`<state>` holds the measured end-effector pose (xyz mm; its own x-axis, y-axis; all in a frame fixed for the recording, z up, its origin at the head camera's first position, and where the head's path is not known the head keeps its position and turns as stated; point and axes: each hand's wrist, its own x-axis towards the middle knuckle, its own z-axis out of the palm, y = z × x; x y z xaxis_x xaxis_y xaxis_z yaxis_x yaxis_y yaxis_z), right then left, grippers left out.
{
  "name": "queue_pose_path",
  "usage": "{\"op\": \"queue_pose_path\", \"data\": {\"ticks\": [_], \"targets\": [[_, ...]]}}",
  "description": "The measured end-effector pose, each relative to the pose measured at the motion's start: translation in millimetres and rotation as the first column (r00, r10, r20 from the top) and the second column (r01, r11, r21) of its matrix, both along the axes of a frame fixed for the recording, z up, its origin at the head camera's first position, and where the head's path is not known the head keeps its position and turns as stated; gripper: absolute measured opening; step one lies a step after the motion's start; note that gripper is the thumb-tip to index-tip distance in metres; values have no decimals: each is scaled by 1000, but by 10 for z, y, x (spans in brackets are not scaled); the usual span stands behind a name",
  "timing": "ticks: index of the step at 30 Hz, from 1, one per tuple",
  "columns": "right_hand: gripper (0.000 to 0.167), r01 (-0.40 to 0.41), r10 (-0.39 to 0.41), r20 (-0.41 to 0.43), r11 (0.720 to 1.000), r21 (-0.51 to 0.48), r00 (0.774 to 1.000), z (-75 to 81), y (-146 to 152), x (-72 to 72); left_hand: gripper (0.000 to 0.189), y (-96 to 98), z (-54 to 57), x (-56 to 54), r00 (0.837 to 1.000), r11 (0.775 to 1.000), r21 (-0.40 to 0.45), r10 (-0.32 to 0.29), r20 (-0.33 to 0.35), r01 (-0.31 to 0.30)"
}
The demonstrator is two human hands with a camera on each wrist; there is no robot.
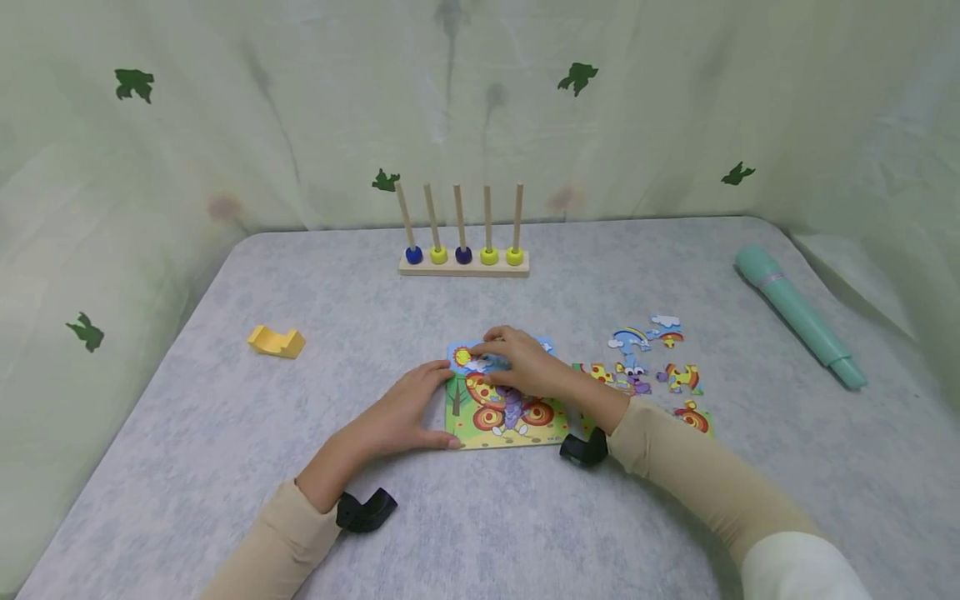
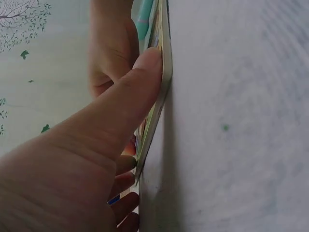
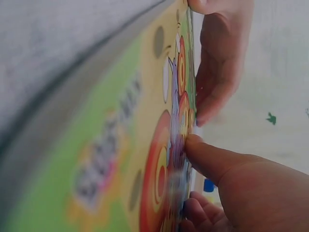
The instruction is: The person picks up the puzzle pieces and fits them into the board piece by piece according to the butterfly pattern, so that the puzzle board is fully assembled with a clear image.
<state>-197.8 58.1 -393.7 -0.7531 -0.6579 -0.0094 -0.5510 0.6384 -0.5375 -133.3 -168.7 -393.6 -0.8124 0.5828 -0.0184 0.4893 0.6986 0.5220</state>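
Observation:
A butterfly jigsaw puzzle (image 1: 513, 417) with a sun and sky along its top lies on the table before me. My left hand (image 1: 401, 412) grips its left side, thumb at the near corner and fingers by the far left edge; in the left wrist view the thumb (image 2: 148, 60) presses the board's rim. Over the upper part of the picture, my right hand (image 1: 525, 362) rests its spread thumb and fingertips on the surface. In the right wrist view its thumb (image 3: 203, 152) touches the board; whether a loose piece lies under the fingers is hidden.
Several loose puzzle pieces (image 1: 681, 378) lie to the right, partly behind my right forearm. A wooden peg stand (image 1: 465, 268) with coloured beads stands at the back. A yellow curved block (image 1: 276, 342) lies left, and a teal toy microphone (image 1: 802, 317) far right.

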Motion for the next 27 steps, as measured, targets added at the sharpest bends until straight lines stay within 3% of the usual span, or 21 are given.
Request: {"op": "queue_pose_path", "data": {"ticks": [12, 17, 23, 27], "targets": [[45, 17, -16, -17, 999, 40, 1000, 18, -41, 4, 97, 0, -4, -55, 999, 999, -54, -3, 41, 5], [54, 28, -30, 35, 998, 49, 999, 97, -28, 59, 99, -17, -26, -65, 999, 998, -62, -4, 34, 6], [58, 35, -26, 124, 997, -68, 992, 377, 195, 196, 100, -21, -50, -75, 1000, 999, -52, -3, 21, 4], [54, 55, -42, 74, 982, -182, 996, 542, 480, 233, 101, -17, -55, -72, 999, 998, -57, 13, 31, -11]]}}
